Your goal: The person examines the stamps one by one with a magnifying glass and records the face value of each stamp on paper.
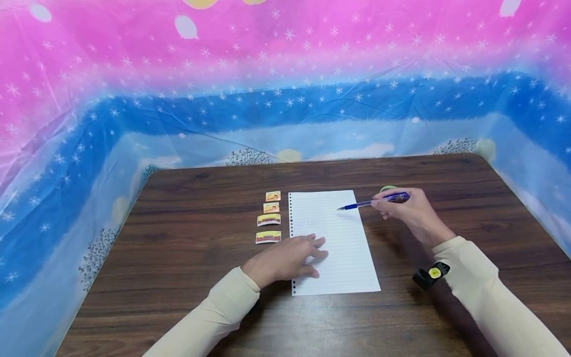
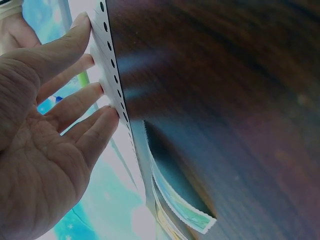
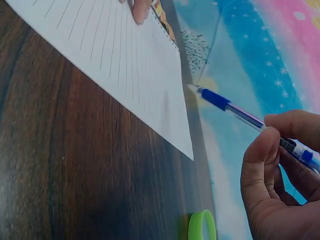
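Observation:
A lined, hole-punched sheet of paper (image 1: 341,267) lies on the table with faint writing near its left margin. My left hand (image 1: 292,258) rests on its left side, fingers spread, fingertips touching the sheet (image 2: 95,47). My right hand (image 1: 412,210) pinches a blue ballpoint pen (image 1: 357,204) near its rear end, beyond the sheet's right edge. The pen (image 3: 235,111) points left, its tip above the paper and apart from it in the right wrist view. Several small stamps with toothed edges, one a yellow and red stamp (image 1: 268,237), form a column left of the sheet.
A green ring (image 3: 202,226) sits on the table (image 1: 200,258) behind my right hand, mostly hidden in the head view. Patterned pink and blue cloth (image 1: 285,104) hangs around the table's back and sides. A black band (image 1: 430,275) circles my right wrist.

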